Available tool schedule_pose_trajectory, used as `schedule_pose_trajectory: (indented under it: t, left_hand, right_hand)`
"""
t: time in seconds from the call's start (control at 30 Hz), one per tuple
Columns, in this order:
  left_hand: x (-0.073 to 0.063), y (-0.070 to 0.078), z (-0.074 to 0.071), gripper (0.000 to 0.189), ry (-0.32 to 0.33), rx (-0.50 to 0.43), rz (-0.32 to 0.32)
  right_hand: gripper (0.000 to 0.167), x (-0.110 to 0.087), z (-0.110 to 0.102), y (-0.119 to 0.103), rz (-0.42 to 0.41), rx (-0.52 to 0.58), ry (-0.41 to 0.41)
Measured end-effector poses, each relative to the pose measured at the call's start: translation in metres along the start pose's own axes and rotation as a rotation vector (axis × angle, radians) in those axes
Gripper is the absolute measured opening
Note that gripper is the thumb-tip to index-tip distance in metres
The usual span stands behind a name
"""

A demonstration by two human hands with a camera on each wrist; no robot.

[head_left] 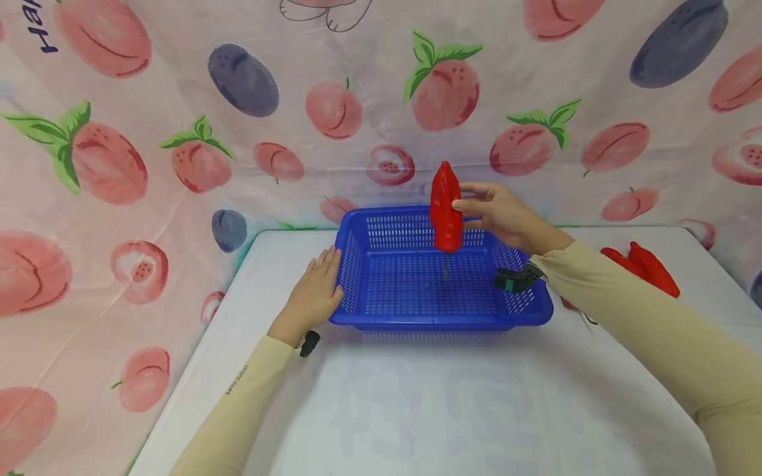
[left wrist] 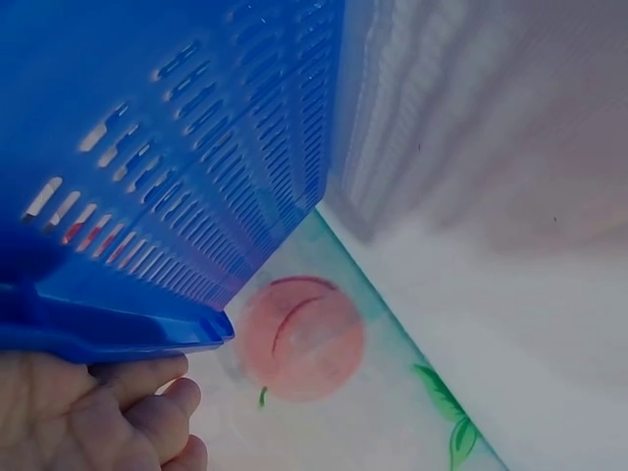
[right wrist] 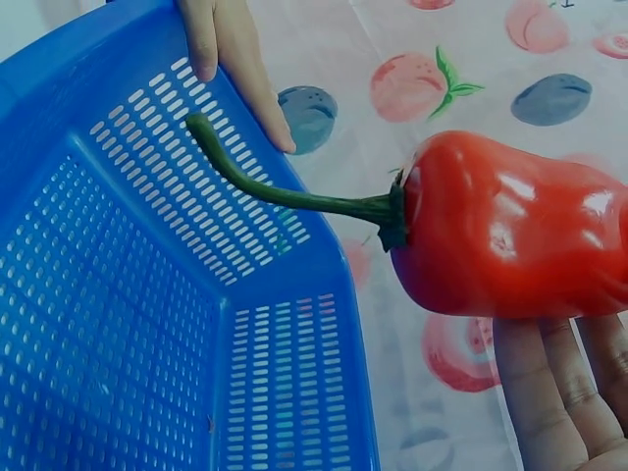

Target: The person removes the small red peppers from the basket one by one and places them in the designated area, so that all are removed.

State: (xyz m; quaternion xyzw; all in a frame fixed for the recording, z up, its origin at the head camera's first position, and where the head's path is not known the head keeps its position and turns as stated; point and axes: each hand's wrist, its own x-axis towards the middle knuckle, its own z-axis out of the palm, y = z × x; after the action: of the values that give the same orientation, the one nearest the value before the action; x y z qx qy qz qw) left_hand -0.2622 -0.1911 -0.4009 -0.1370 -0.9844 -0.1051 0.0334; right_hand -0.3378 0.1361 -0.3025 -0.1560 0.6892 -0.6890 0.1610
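Observation:
My right hand [head_left: 497,215] holds a long red pepper [head_left: 445,205] above the blue plastic basket [head_left: 440,320], thumb on the near side. The pepper stands nearly upright, tip up, with its green stem [right wrist: 294,199] pointing down over the basket. Several fingers [right wrist: 540,383] lie along the pepper's side in the right wrist view. At the basket's left end, my left hand [head_left: 312,291] rests against the rim with its fingers extended. The left wrist view has part of this hand [left wrist: 93,412] right at the rim, beside the slotted wall [left wrist: 186,128].
More red peppers [head_left: 645,268] lie on the white table [head_left: 417,403] to the right of the basket, partly hidden by the right sleeve [head_left: 643,330]. Behind the table hangs a fruit-printed cloth [head_left: 369,53], which also covers the left side.

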Motion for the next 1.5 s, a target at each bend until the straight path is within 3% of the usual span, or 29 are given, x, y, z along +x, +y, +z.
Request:
schedule_pose_trajectory:
  t: [0.4, 0.67, 0.93, 1.1, 1.33, 1.5]
  left_hand:
    - [0.001, 0.003, -0.001, 0.067, -0.011, 0.036, 0.005]
    - [0.001, 0.003, -0.001, 0.067, -0.018, 0.040, -0.003]
    - [0.001, 0.002, 0.001, 0.067, -0.020, 0.033, -0.013]
    - [0.001, 0.002, 0.001, 0.067, -0.020, 0.031, -0.010]
    - [0.002, 0.001, 0.002, 0.067, -0.016, 0.021, -0.007]
    - [0.002, 0.002, 0.002, 0.067, -0.017, 0.016, -0.010]
  right_hand:
    - [0.062, -0.019, -0.023, -0.006, 0.020, 0.030, 0.047]
    - [0.065, -0.030, -0.041, -0.006, 0.043, -0.018, 0.098]
    - [0.064, -0.039, -0.058, -0.008, 0.012, 0.077, 0.103]
    - [0.058, -0.046, -0.071, -0.009, 0.011, 0.131, 0.129]
    - [0.034, -0.053, -0.087, -0.009, -0.003, 0.161, 0.149]
    - [0.043, -0.059, -0.096, -0.008, 0.015, 0.127, 0.159]
